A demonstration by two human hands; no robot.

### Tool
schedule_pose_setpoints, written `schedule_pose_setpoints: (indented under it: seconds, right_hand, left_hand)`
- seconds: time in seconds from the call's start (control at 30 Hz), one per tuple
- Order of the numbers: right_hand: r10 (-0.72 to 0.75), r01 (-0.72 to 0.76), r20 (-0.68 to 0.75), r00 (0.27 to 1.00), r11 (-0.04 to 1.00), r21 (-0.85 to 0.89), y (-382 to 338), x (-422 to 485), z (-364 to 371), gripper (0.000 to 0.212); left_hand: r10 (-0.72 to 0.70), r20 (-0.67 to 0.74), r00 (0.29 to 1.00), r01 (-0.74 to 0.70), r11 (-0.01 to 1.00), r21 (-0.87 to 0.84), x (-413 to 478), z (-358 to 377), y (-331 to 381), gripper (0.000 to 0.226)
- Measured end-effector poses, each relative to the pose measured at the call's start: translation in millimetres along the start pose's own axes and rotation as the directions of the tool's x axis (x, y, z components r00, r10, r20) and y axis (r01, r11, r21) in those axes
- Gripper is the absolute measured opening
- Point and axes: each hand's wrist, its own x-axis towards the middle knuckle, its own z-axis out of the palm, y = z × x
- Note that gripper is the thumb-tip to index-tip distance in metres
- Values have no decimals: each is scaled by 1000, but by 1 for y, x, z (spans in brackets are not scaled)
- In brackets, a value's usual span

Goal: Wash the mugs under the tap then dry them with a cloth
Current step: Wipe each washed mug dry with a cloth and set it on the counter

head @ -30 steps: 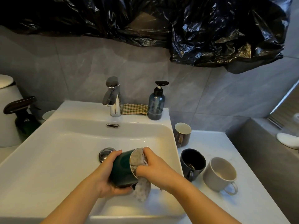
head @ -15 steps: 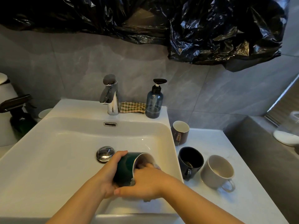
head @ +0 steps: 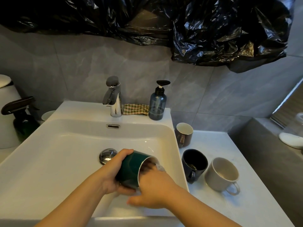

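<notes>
My left hand (head: 114,174) grips a dark green mug (head: 132,169) on its side over the white sink (head: 65,145), mouth facing right. My right hand (head: 152,190) has its fingers inside the mug's mouth, pressing a grey cloth (head: 160,167) into it; only a bit of cloth shows at the rim. The chrome tap (head: 114,99) stands at the back with no water visible. On the counter to the right stand a brown mug (head: 183,134), a black mug (head: 194,163) and a white mug (head: 222,174).
A blue soap dispenser (head: 157,104) and a folded checked cloth (head: 135,109) sit on the sink's back ledge. A dark spray bottle (head: 21,118) stands at the left. Black plastic sheeting (head: 164,22) hangs on the wall above. The drain plug (head: 107,155) lies beside my left hand.
My right hand pushed the grey cloth from the mug's rim deeper into the mug. The mug stayed over the sink in my left hand.
</notes>
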Motion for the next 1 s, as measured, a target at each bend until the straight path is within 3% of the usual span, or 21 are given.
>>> schedule_pose_setpoints:
  seconds: [0.07,0.17,0.2,0.23,0.27,0.33,0.4,0.43,0.47,0.53,0.6,0.63,0.7,0.73,0.77,0.87,1.0]
  right_hand:
    - [68,-70,-100,993,997,-14,-2,2,8,76]
    - [126,-115,-97,987,988,104,-1,5,9,66]
    - [153,-132,-61,986,956,263,0,6,8,60]
    - [170,-151,6,985,855,496,-1,6,3,54]
    - [173,-175,79,982,659,731,-3,6,2,51]
    - [184,-120,101,978,93,988,-3,6,0,47]
    - [208,2,99,973,-440,898,-1,9,0,50]
    - [211,40,105,972,-585,810,0,10,0,51]
    - [220,63,107,970,-646,761,1,9,-4,47]
    - [278,89,107,955,-609,788,3,8,-8,33]
    - [343,87,84,936,-454,887,10,6,-12,28]
    - [365,57,63,929,-310,949,14,4,-14,29]
    - [333,-37,5,943,89,995,21,0,-19,29]
    - [286,-60,-12,958,243,968,23,-3,-22,27]
    - [242,-67,-15,970,329,942,25,-4,-23,24]
    - [139,-23,-28,990,351,936,25,-9,-27,16]
    - [39,34,-50,998,345,938,24,-11,-29,15]
  left_hand:
    - [71,-5,997,-71,997,7,-3,4,3,33]
    - [161,-2,987,-161,987,27,-7,8,6,29]
    - [173,1,985,-173,985,8,-8,10,4,28]
    - [192,4,981,-192,981,-17,-8,11,1,28]
    - [222,2,975,-222,974,-33,-9,13,-1,28]
    - [331,-13,944,-331,944,-8,-8,17,-6,24]
    - [520,-36,853,-519,854,41,-4,18,-10,18]
    - [611,-23,791,-608,790,71,-2,18,-10,21]
    - [679,5,735,-675,730,112,-1,16,-11,29]
    - [717,83,692,-720,678,146,2,13,-11,41]
    - [652,156,742,-668,740,82,1,11,-7,34]
    - [581,181,793,-594,804,23,0,9,-3,31]
    - [393,194,899,-397,918,-21,5,3,9,51]
    - [303,168,938,-313,949,33,11,-2,17,58]
    - [218,123,968,-231,968,100,16,-5,24,59]
    - [-6,48,999,-8,954,299,30,-16,36,62]
    - [-129,163,978,31,866,498,27,-10,37,60]
